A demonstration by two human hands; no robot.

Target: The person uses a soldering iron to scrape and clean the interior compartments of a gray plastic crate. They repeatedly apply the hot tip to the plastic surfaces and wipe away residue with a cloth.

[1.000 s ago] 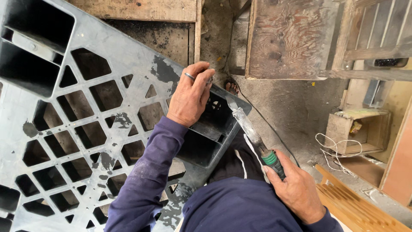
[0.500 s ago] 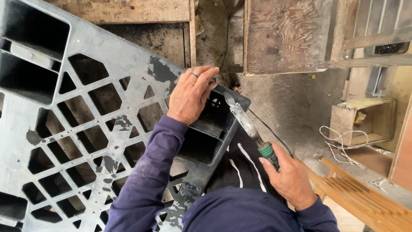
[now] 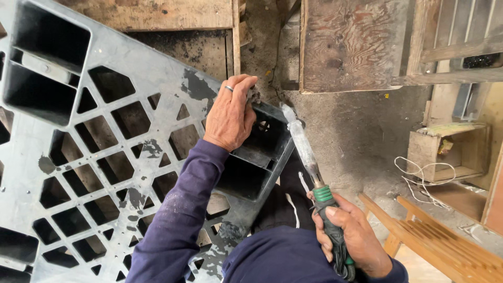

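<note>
Hands: both of yours are in view, each busy with something of its own.
Left hand: your left hand (image 3: 229,116), ring on one finger, is curled and pressed down on the corner of the grey plastic pallet with its lattice of cut-out holes (image 3: 105,157); the fingertips (image 3: 246,86) are bent over a small dark lump at the pallet's edge, pinching it against the plastic. The hand is mostly closed, knuckles up.
Right hand: your right hand (image 3: 350,240) is wrapped tight around the dark, green-collared handle of the long soldering-iron-like tool with a pale, crusted metal shaft (image 3: 309,167); thumb laid along the grip.
Tool tip: the shaft runs up and leftwards from your fist, and its end sits just beside the pallet corner, near your left fingertips; whether it touches the plastic, you cannot tell from this view.
Pallet: it lies tilted across the left of the view, its corner pocket over your dark-trousered lap.
Sleeves: dark blue, speckled with pale dust.
Surroundings: worn wooden board (image 3: 351,42) above the tool, slatted wooden pallet (image 3: 435,241) at lower right, small open wooden box (image 3: 445,152) with loose white cord (image 3: 414,175) near it, all well apart from your hands.
</note>
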